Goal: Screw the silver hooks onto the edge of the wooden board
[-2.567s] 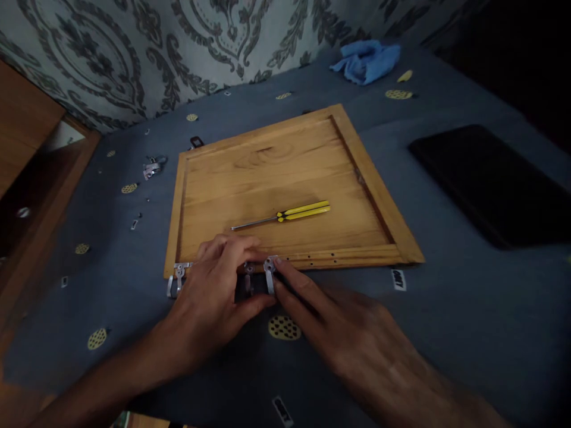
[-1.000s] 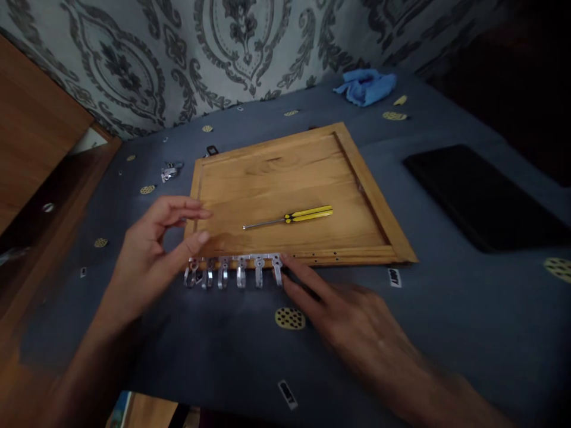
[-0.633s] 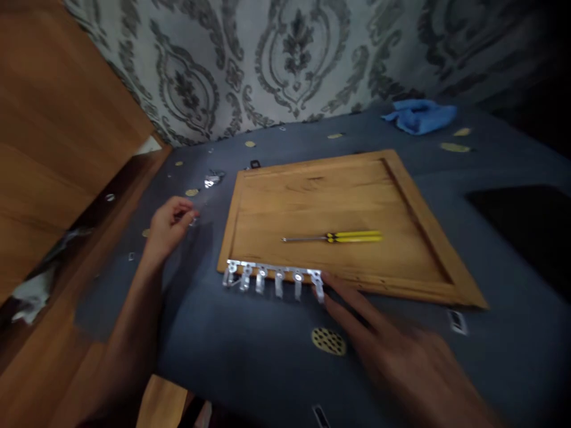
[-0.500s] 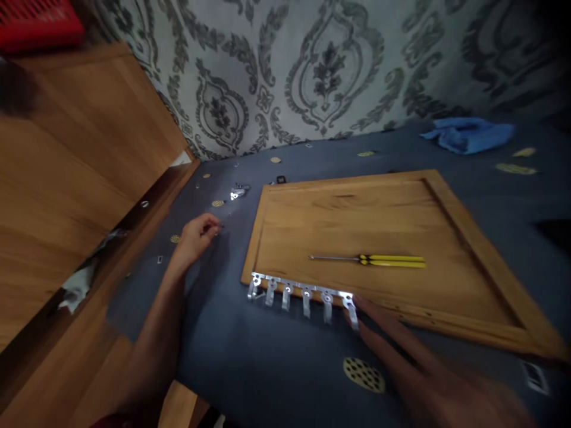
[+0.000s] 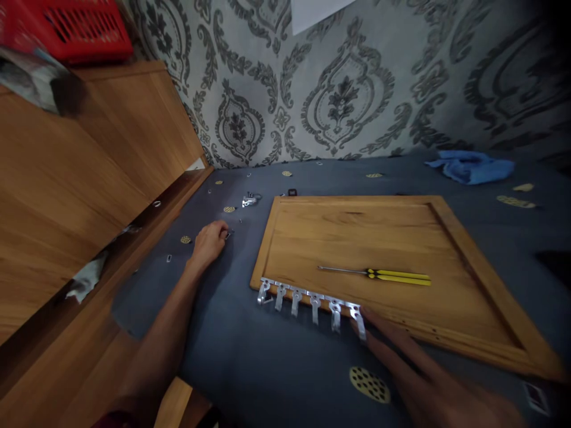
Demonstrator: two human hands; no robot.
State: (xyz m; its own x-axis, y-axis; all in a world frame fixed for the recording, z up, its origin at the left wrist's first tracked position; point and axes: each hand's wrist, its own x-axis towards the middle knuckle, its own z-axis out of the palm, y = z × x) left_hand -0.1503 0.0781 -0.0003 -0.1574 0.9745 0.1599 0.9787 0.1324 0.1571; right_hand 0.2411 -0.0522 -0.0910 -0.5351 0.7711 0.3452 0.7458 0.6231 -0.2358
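A metal hook rail (image 5: 314, 298) with several hooks lies along the near edge of a framed wooden panel (image 5: 357, 229). My right hand (image 5: 428, 374) comes in from the lower right, finger and thumb closed on the rail's right end. To the left of the panel, my left hand (image 5: 210, 242) rests on the dark blue cloth, fingers curled down by tiny bits that look like screws. Whatever its fingertips hold is hidden. A screwdriver (image 5: 375, 274) with a yellow and black handle lies on the panel.
Small metal pieces (image 5: 250, 200) and a little black square part (image 5: 292, 192) lie beyond my left hand. A blue cloth (image 5: 470, 166) is at the back right. Wooden furniture (image 5: 111, 148) with a red basket (image 5: 89, 32) on top borders the left; patterned wallpaper backs everything.
My left hand has lowered onto the cloth by the small bits, its fingers now turned downward. My right hand stays at the rail's end. The whole view has shifted slightly.
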